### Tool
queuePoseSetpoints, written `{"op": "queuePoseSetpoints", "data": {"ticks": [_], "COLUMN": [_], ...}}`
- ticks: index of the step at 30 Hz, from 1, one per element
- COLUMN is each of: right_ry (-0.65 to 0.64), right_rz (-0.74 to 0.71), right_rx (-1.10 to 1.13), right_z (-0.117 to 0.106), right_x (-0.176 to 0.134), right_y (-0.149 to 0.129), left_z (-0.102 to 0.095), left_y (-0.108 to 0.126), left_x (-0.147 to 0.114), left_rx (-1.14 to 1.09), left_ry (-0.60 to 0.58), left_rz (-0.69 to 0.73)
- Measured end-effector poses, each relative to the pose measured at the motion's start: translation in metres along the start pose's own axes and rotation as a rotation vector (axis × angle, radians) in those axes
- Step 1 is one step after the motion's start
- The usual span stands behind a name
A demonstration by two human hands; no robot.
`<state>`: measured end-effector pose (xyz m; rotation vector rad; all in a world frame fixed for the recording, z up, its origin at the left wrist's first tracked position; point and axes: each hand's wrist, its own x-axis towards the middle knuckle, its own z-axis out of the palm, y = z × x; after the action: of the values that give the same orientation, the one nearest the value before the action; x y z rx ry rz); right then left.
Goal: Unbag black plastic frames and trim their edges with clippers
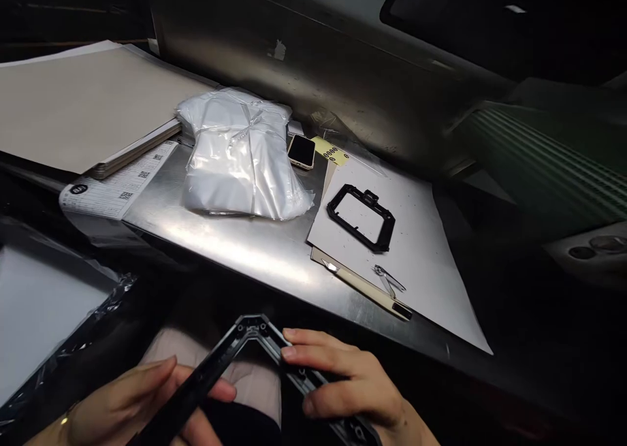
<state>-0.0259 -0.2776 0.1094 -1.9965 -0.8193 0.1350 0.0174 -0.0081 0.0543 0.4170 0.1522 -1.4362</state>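
Observation:
Low in the view, above my lap, is a black angular plastic frame, its bent corner pointing away from me. My right hand grips its right side, fingertips on the grooved inner face. Around the left side are the thumb and fingers of my left hand, some of them behind the frame. The near end of the frame is cut off by the picture's lower edge. On the table, a second black plastic frame lies flat on a white sheet, apart from both hands.
A craft knife and nail clippers lie near the table's front edge. Behind are a tied bundle of clear plastic bags, a phone and a yellow sheet. Stacked boards stand left; a plastic-lined container is at lower left.

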Motion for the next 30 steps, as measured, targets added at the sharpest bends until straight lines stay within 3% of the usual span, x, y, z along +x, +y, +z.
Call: {"op": "queuePoseSetpoints", "data": {"ticks": [3,5,7,8,10,15,19,23,27,30], "right_ry": [0.024,0.239,0.541,0.663,0.777,0.602,0.626,0.658,0.471,0.328], "right_rz": [0.064,0.245,0.501,0.606,0.771,1.025,1.026,1.029,1.081,0.941], "right_rx": [-0.103,-0.427,-0.772,-0.865,-0.949,-0.862,-0.828,-0.499,0.071,0.223], "right_z": [-0.001,-0.007,-0.022,-0.031,-0.051,-0.081,-0.069,-0.039,-0.011,0.004], "right_x": [0.004,-0.002,-0.019,-0.03,-0.051,-0.076,-0.059,-0.032,-0.01,0.006], "right_y": [0.0,0.008,0.023,0.031,0.049,0.073,0.052,0.02,-0.002,-0.011], "left_z": [0.006,0.01,0.016,0.019,0.027,0.034,0.033,0.034,0.035,0.034], "left_y": [0.006,0.007,0.006,0.005,0.003,-0.006,-0.012,-0.013,-0.012,-0.014], "left_x": [0.005,0.004,0.001,0.0,-0.001,0.013,0.029,0.037,0.036,0.035], "left_rx": [0.021,0.036,0.045,0.044,0.036,0.105,0.139,0.074,0.033,0.074], "left_ry": [-0.002,0.041,0.095,0.119,0.142,0.118,0.17,0.321,0.311,0.259], "left_rz": [-0.047,-0.019,0.069,0.124,0.249,0.572,0.733,0.669,0.528,0.476]}}
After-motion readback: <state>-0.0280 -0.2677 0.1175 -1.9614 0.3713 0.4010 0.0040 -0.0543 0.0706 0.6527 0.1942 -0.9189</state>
